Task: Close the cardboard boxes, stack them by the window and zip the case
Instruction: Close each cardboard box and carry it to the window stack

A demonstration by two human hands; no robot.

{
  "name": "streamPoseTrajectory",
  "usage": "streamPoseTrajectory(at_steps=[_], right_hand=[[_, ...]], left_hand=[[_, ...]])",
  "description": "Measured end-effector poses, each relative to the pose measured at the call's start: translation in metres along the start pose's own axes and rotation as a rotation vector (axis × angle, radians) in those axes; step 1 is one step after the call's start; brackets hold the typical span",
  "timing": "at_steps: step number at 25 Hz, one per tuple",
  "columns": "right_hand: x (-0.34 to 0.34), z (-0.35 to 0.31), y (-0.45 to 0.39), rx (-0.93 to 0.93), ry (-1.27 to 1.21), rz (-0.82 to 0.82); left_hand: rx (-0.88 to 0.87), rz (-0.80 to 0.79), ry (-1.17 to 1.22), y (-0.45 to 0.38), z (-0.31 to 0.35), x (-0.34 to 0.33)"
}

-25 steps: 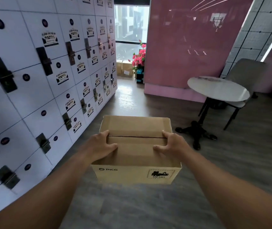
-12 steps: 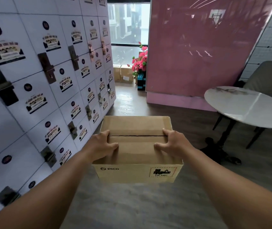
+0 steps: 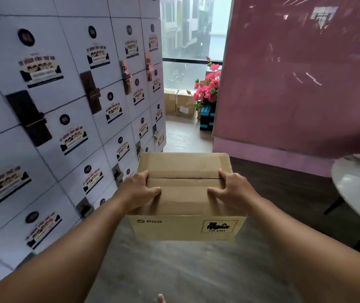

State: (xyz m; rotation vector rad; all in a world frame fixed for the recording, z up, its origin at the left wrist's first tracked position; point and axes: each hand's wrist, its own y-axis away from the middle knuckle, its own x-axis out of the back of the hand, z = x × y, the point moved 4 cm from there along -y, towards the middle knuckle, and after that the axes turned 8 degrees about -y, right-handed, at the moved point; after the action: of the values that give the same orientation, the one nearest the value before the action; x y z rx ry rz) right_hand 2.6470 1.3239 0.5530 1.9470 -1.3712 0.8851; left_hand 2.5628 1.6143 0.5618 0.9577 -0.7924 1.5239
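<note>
two bare forearms, no sleeves — hands (image 3: 140, 189) ungloved, ringless

Ahead of me a strip of bare floor (image 3: 181, 136) runs toward the window (image 3: 193, 62). On my left the locker wall (image 3: 69, 119) hems it in, its latches jutting out. On my right the pink panel (image 3: 301, 73) narrows the passage. At the far end, stacked cardboard boxes (image 3: 180, 103) and pink flowers (image 3: 207, 90) on a blue-black stand (image 3: 206, 119) block the way under the glass. The round white table (image 3: 358, 189) crowds my right side.
</note>
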Motion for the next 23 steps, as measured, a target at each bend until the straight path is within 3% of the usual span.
streamPoseTrajectory(at_steps=[12, 23], right_hand=[[0.045, -0.004, -0.368, -0.1, -0.026, 0.011], [0.113, 0.024, -0.736, -0.032, -0.004, -0.041]], left_hand=[[-0.088, -0.075, -0.048, -0.405, -0.023, 0.016], [0.04, -0.049, -0.05, -0.745, -0.008, 0.022]])
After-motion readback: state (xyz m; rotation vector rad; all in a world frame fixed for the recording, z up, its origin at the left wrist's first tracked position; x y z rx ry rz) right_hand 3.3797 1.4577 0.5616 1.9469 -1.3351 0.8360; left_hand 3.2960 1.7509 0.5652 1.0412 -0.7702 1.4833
